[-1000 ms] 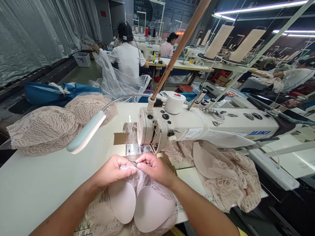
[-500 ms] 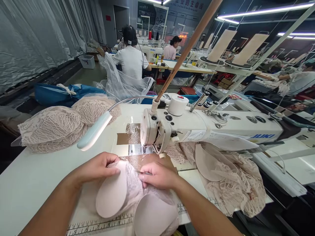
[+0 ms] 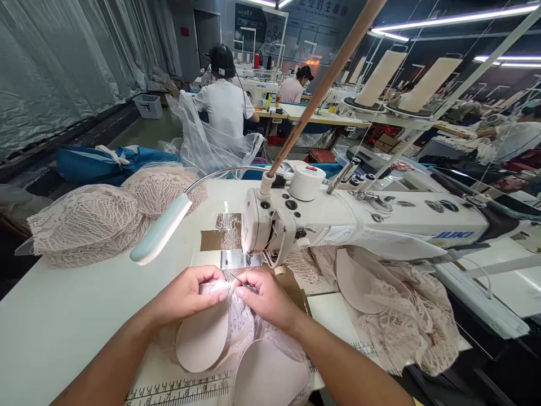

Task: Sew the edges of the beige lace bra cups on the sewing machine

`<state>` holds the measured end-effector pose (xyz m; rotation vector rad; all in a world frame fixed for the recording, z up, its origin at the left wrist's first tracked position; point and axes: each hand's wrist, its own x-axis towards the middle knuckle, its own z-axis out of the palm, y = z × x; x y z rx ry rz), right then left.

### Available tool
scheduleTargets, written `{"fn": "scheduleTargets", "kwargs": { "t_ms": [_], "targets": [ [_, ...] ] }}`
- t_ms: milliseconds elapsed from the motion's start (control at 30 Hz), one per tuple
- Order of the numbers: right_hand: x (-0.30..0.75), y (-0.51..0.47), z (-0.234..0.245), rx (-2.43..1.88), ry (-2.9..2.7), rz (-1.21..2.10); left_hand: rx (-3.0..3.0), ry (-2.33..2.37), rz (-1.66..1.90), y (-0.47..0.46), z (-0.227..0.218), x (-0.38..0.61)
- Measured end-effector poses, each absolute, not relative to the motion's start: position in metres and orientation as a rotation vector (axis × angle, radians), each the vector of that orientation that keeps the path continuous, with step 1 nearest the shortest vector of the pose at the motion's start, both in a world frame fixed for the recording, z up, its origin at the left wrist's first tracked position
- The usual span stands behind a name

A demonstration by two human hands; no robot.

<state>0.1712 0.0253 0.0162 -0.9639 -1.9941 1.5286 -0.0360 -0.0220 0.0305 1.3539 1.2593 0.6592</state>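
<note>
A pale pink lace bra (image 3: 242,330) with two smooth moulded cups lies in front of the sewing machine's needle area. My left hand (image 3: 198,296) pinches its upper edge, above the left cup (image 3: 203,341). My right hand (image 3: 268,299) is closed beside it, fingertips on the lace near the centre. A thin, pointed metal tool (image 3: 240,279) sticks out from those right fingers, its kind mostly hidden by them. The hands nearly meet at the edge. The right cup (image 3: 273,372) rests nearer me, on the table.
The white sewing machine (image 3: 313,217) stands just beyond my hands. A lamp (image 3: 163,228) on a bendy neck hangs at left. Lace bras (image 3: 88,223) are piled at left, more lace pieces (image 3: 406,310) at right. A printed ruler (image 3: 181,389) runs along the front. Co-workers sit farther back.
My left hand has moved right with the bra's edge. My right hand has come slightly up toward it, so the fingertips are now close together. The bra has shifted slightly right.
</note>
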Motion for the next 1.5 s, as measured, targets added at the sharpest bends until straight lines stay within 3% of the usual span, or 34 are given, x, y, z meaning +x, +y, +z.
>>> {"fn": "scheduleTargets", "kwargs": {
  "t_ms": [333,1033,1233,1500],
  "targets": [
    [0.18,0.027,0.016,-0.945,-1.819,1.695,1.236,1.126,0.69,-0.02,0.03,-0.029],
    [0.174,0.026,0.021,-1.01,-1.945,1.651,1.221,1.036,0.629,-0.016,0.016,-0.024],
    [0.17,0.026,0.016,-0.987,-1.711,1.894,1.224,1.128,0.641,-0.018,0.021,-0.021],
    [0.173,0.028,0.018,-1.226,-1.766,1.854,1.398,1.35,0.53,-0.017,0.033,-0.054]
  ]
}}
